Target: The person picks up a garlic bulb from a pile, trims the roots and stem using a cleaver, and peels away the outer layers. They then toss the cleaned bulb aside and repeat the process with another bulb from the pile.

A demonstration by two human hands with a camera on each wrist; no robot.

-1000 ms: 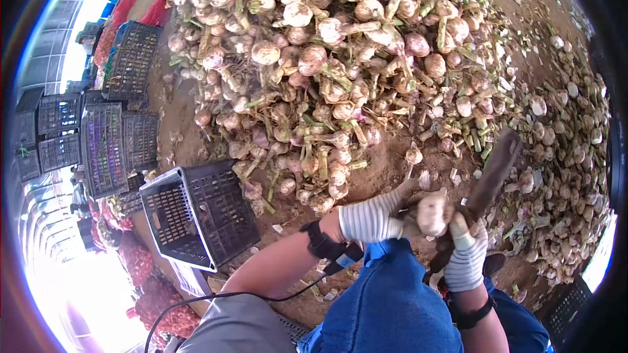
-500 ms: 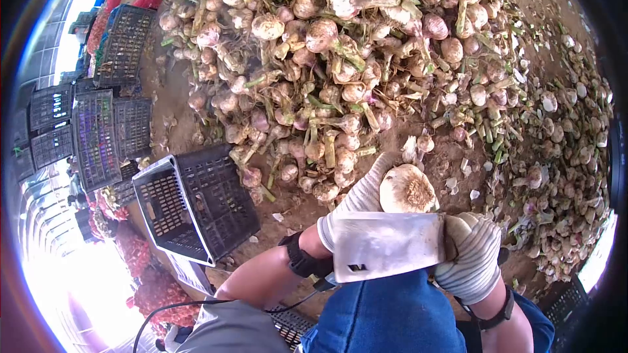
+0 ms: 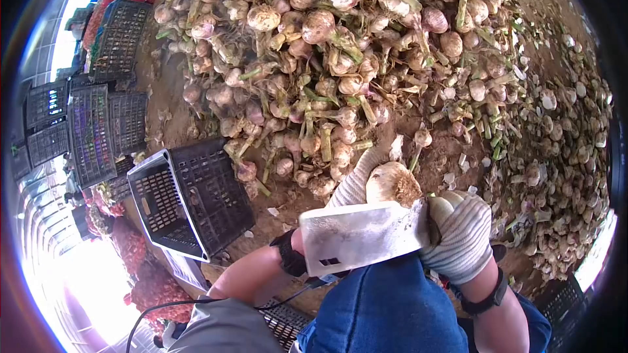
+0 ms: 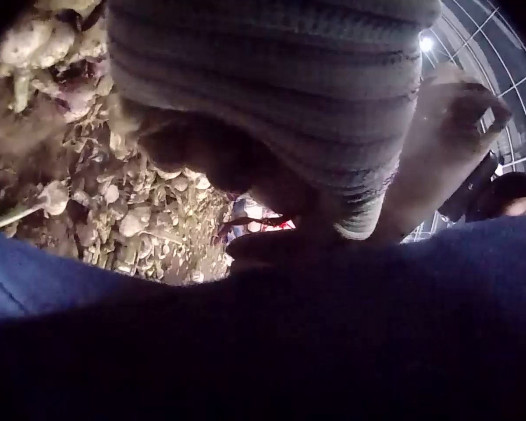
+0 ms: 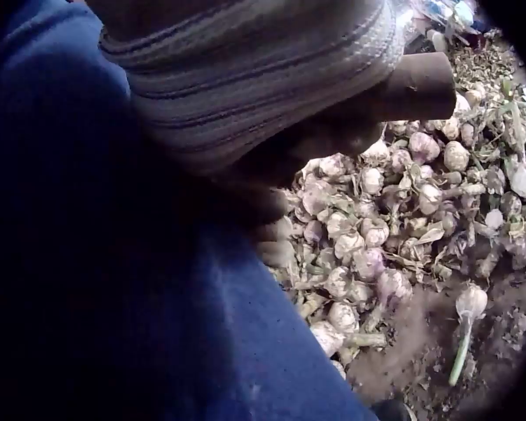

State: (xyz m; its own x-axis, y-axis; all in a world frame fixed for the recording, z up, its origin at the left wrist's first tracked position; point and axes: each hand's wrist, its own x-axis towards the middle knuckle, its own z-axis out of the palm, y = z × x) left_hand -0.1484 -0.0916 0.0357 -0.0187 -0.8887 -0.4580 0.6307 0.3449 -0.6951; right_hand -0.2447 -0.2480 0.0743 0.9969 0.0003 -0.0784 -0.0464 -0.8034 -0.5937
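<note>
My gloved left hand (image 3: pixel 356 180) holds a large garlic bulb (image 3: pixel 392 184), its brown root side turned to the right; the blade hides part of the hand. The gloved right hand (image 3: pixel 460 232) is curled round the handle of a broad cleaver, whose blade (image 3: pixel 363 235) lies flat in view just below the bulb. Whether blade and bulb touch, I cannot tell. In the right wrist view a handle end (image 5: pixel 425 86) sticks out of the glove (image 5: pixel 263 83). The left wrist view shows the striped glove (image 4: pixel 272 96) close up, its fingers dark and shaded.
A heap of garlic with stems (image 3: pixel 314 78) covers the ground ahead, with more bulbs (image 3: pixel 562 189) at the right. An open black crate (image 3: pixel 212 199) lies on the left, stacked crates (image 3: pixel 91 134) beyond it. Blue-clothed knees (image 3: pixel 386 307) are below the hands.
The right hand has brought the cleaver across from the right, its blade now broadside below the bulb. The bulb has turned root side to the right, and both hands have shifted slightly left since the middle frame.
</note>
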